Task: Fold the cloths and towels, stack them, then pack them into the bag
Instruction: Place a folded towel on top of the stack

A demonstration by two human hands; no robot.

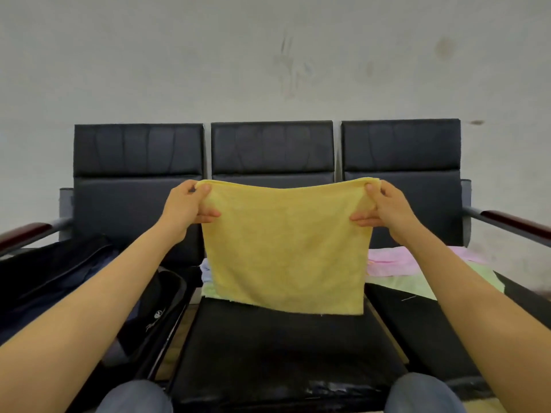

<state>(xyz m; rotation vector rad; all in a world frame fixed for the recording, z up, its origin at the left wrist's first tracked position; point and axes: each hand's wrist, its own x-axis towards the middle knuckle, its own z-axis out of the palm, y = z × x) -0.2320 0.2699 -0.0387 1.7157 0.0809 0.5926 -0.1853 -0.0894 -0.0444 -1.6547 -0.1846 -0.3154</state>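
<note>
Both hands are up at mid-frame, and between them hangs the yellow cloth (286,245). The left hand (186,208) pinches the upper left corner, the right hand (387,210) pinches the upper right, each with thumb on the near face and fingers tucked behind. The top edge looks doubled, so I'd say one fold is already in. That edge runs left to right, sagging a touch in the middle; the cloth drops straight down, its bottom hem hovering just over the centre seat (283,347) of the black bench.

Here's what matters: the hands sit level, equally far from the cloth's centre line, neither nearer. The next fold, by my reading, means bringing one corner across to the other.

Behind the cloth, pale green and blue pieces peek out; a pink cloth (390,262) lies right of centre. The dark bag (74,281) waits at lower left.
</note>
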